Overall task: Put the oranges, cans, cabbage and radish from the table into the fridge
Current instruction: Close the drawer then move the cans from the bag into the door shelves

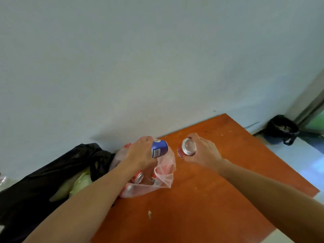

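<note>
Left hand [140, 155], fingers curled round blue can [159, 148], raised over the open pink bag [165, 171]; right hand [201, 151], fingers wrapped round red can [187, 149] tipped end-on, over the table [210, 190] just right of the bag. More cans [138, 178] loose inside the bag, cabbage [80, 183] in the black bag [43, 181] at left; oranges, radish and fridge not in view. Likely hazards: smooth can slipping from a one-handed grip on the way to the fridge; thin bag dragged by the left wrist, spilling cans off the table.

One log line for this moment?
left hand: grips blue metal can | right hand: grips red metal can | clear pink plastic bag: more cans inside | black plastic bag: green cabbage inside
</note>
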`<state>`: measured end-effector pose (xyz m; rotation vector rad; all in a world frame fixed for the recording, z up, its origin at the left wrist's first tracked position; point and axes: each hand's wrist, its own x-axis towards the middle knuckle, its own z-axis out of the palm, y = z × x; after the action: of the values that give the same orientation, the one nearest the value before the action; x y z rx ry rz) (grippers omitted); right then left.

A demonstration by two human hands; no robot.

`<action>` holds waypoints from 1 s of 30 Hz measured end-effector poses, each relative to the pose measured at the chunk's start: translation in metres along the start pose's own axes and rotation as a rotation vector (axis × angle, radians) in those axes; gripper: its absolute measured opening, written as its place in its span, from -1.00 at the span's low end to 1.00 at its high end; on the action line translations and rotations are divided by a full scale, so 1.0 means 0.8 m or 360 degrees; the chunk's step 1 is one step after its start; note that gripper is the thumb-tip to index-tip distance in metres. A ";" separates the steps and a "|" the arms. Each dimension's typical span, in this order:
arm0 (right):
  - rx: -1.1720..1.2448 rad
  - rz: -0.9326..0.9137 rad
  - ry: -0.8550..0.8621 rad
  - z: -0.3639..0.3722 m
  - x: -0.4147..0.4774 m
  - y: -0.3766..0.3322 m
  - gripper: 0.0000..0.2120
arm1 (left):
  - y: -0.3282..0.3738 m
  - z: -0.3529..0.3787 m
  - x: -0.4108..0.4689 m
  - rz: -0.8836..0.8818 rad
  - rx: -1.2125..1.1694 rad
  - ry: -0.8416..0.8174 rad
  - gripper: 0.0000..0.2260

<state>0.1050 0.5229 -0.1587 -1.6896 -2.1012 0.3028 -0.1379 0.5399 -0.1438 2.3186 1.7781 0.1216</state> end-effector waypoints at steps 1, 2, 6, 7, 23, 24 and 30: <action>-0.0019 0.0036 0.0039 -0.016 -0.014 0.008 -0.36 | 0.019 -0.008 -0.001 0.0081 -0.0001 0.0032 -0.45; -0.0039 0.0075 0.0066 -0.033 -0.029 0.017 -0.35 | 0.039 -0.016 -0.002 0.0160 0.0010 0.0067 -0.49; -0.0164 0.0216 0.0181 -0.102 -0.108 0.060 -0.31 | 0.135 -0.028 -0.021 0.0451 0.0054 0.0159 -0.51; -0.0201 0.0258 0.0221 -0.120 -0.133 0.071 -0.30 | 0.161 -0.027 -0.028 0.0514 0.0073 0.0179 -0.51; -0.0559 0.1228 0.0846 -0.368 -0.727 0.225 -0.45 | 0.698 0.091 -0.262 0.1704 -0.0009 0.0009 -0.54; -0.0582 0.1285 0.0867 -0.381 -0.757 0.233 -0.45 | 0.730 0.097 -0.273 0.1761 -0.0003 -0.0006 -0.54; -0.0702 0.1584 0.0963 -0.440 -0.909 0.303 -0.44 | 0.915 0.146 -0.316 0.2091 -0.0003 -0.0087 -0.50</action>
<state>0.5996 -0.1561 -0.0871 -2.5620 -0.8154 -0.3920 0.5084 0.1027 -0.0790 2.9788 -0.0164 0.2380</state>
